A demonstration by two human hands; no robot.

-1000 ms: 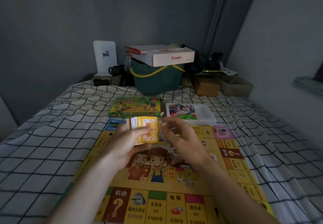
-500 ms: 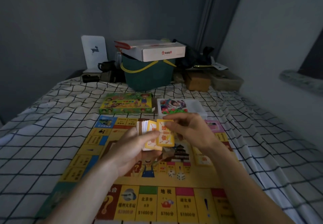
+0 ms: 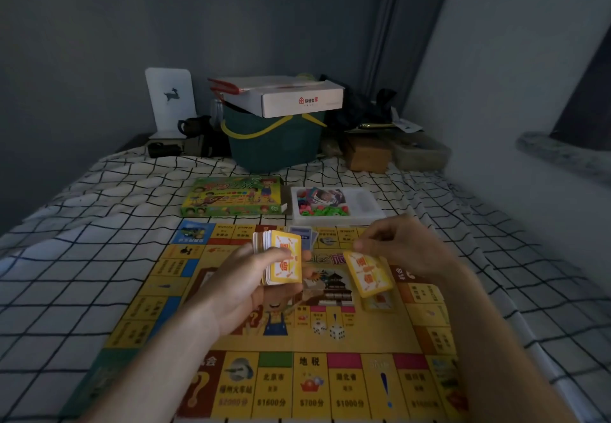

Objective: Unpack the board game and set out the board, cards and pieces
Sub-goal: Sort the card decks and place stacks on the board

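The yellow game board [image 3: 380,350] lies unfolded on the checked bedsheet. Above its middle my left hand [image 3: 244,287] grips a deck of yellow-backed cards [image 3: 279,257]. To the right, my right hand [image 3: 400,247] pinches a single yellow card [image 3: 367,272] by its top edge, tilted over the board. A small card pile [image 3: 378,300] lies on the board beneath it. Two white dice [image 3: 329,329] rest near the board's centre. A few blue-grey cards [image 3: 305,236] lie at the board's far edge. Behind the board sit the green game box [image 3: 233,196] and a white tray [image 3: 367,204] with coloured pieces.
At the head of the bed stand a dark green bin [image 3: 274,141] with a white carton [image 3: 281,95] on top, a white stand [image 3: 168,98], a dark mug [image 3: 195,125] and a brown box [image 3: 367,155]. A wall runs along the right.
My right hand has drawn one card off the deck and carried it right and down over the board. My left hand still holds the deck.
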